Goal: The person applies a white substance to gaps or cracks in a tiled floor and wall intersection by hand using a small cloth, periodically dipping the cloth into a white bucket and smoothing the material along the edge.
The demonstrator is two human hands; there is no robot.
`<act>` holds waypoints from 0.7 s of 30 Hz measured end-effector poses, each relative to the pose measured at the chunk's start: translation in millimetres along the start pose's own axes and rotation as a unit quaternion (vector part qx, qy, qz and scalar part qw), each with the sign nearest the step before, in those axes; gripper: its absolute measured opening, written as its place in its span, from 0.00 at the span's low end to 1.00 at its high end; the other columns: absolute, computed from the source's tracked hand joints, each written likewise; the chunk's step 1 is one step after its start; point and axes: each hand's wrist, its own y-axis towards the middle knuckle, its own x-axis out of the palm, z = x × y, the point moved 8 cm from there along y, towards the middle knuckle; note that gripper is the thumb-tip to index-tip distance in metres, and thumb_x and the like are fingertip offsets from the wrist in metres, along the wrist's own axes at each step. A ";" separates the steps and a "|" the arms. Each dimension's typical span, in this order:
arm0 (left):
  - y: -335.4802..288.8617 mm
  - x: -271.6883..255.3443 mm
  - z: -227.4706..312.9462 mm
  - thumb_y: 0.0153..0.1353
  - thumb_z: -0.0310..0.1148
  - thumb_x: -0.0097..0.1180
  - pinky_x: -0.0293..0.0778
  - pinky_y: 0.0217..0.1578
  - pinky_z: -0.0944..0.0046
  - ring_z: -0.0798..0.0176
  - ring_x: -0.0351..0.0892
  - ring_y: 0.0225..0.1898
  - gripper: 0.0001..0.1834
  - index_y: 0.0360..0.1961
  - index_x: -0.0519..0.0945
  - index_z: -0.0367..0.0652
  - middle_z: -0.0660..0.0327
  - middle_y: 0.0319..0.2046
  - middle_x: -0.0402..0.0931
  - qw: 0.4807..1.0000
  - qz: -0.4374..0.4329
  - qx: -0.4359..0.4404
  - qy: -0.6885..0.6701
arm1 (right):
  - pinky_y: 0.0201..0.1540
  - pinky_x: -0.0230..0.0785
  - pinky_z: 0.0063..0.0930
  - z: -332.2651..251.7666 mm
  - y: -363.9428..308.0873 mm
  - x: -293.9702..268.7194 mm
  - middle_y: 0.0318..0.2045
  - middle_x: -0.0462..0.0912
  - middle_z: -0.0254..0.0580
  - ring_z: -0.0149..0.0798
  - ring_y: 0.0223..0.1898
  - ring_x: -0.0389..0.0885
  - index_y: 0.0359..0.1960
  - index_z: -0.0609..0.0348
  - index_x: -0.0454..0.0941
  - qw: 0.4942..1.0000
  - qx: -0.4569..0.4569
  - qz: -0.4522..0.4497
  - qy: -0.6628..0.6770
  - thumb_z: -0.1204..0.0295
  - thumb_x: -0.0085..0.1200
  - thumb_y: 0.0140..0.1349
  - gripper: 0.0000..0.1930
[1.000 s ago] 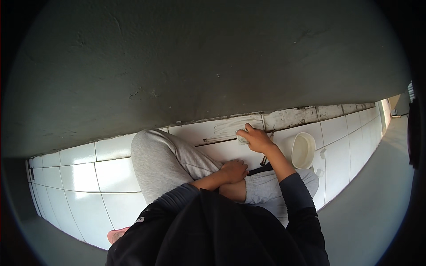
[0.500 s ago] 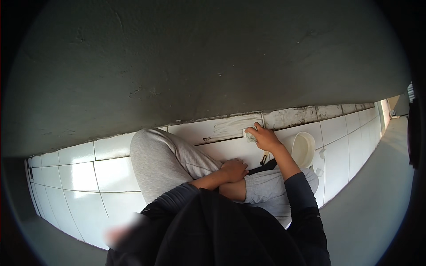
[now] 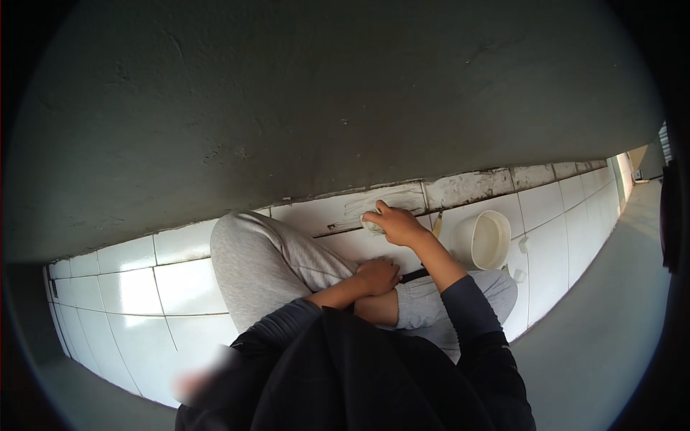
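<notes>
A person is crouching on a white tiled floor [image 3: 136, 287], seen from above by a camera on their head. Nearest the viewer, a dark long-sleeved top [image 3: 359, 373] is filling the lower middle of the picture. Just beyond it, two knees in light grey trousers [image 3: 266, 266] are bending toward the wall.

The left hand [image 3: 377, 275] is resting on the near leg, between the knees, with its fingers curled loosely inward; it is holding nothing that can be seen. Just to its right, a thin dark tool [image 3: 413, 274] is lying on the floor, mostly hidden by the right forearm.

The right hand [image 3: 395, 224] is reaching forward, past the knees, and is pressing down on a small pale sponge or cloth [image 3: 371, 227]. The fingers are closing over it from above, so only its left edge is showing; its shape and long axis cannot be told. It is sitting on a tile beside a dark grout line [image 3: 345, 228], which is running left to right along the row of tiles. Pale smears are showing on the tile [image 3: 381, 201] just past the hand.

To the right of the hand, a round cream bucket [image 3: 483, 239] is standing on the floor, open end up. A slim yellowish tool [image 3: 437, 225] is lying between the hand and the bucket.

Farthest away, a rough dark grey wall [image 3: 323, 93] is filling the upper half of the view.
</notes>
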 end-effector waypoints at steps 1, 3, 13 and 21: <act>0.3 1.6 -1.3 0.62 0.45 0.38 0.68 0.46 0.52 0.49 0.71 0.46 0.20 0.39 0.74 0.38 0.50 0.39 0.72 1.000 0.011 0.003 -0.004 | 0.38 0.70 0.42 17.4 -10.5 -5.9 0.44 0.67 0.48 0.49 0.40 0.76 0.46 0.41 0.66 0.999 0.026 -0.011 -0.021 0.86 0.44 0.46 0.26; 0.7 -0.1 0.9 0.62 0.45 0.38 0.68 0.45 0.52 0.50 0.71 0.45 0.20 0.38 0.74 0.38 0.50 0.37 0.72 1.000 0.025 0.008 -0.011 | 0.38 0.69 0.42 45.9 -28.1 -12.1 0.43 0.67 0.47 0.49 0.39 0.76 0.45 0.41 0.67 0.998 0.063 -0.015 -0.014 0.87 0.44 0.45 0.26; -5.2 -16.8 9.8 0.62 0.44 0.38 0.67 0.47 0.51 0.49 0.70 0.48 0.21 0.42 0.74 0.38 0.48 0.42 0.71 0.999 -0.007 -0.015 -0.047 | 0.35 0.70 0.42 -51.6 29.7 9.2 0.39 0.66 0.49 0.52 0.35 0.76 0.43 0.44 0.67 0.997 -0.050 0.039 0.033 0.84 0.48 0.45 0.23; 1.2 2.1 0.5 0.61 0.44 0.39 0.68 0.44 0.51 0.50 0.72 0.43 0.20 0.38 0.74 0.39 0.50 0.37 0.72 1.000 0.019 0.010 -0.006 | 0.37 0.70 0.42 26.5 -18.4 -10.8 0.42 0.67 0.47 0.51 0.39 0.76 0.44 0.43 0.66 0.998 0.024 -0.030 -0.045 0.86 0.45 0.46 0.24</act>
